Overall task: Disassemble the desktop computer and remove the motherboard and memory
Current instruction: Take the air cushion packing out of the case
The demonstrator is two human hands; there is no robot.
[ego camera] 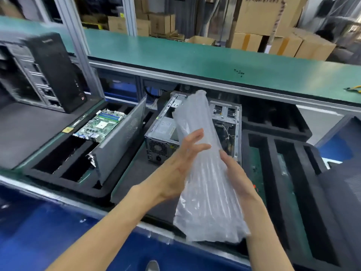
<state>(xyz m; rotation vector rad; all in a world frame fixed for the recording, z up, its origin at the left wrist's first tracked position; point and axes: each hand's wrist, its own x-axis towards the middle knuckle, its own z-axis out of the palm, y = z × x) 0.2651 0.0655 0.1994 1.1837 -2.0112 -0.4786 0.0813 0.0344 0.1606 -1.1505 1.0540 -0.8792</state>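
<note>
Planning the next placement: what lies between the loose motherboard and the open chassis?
In the head view, a grey side panel stands tilted between motherboard and chassis.

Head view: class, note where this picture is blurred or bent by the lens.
Head view: motion blur smears the black tower case at far left; the green shelf edge bows from wide-angle distortion; the clear air-cushion roll stays fairly sharp.

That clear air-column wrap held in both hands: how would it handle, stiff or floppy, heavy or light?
Probably light: the air-column wrap looks like inflated clear tubes, steadied by the left hand with relaxed fingers. Likely semi-stiff lengthwise, since it stands up unsupported above the right hand. Its glossy film may be slippery.
</note>
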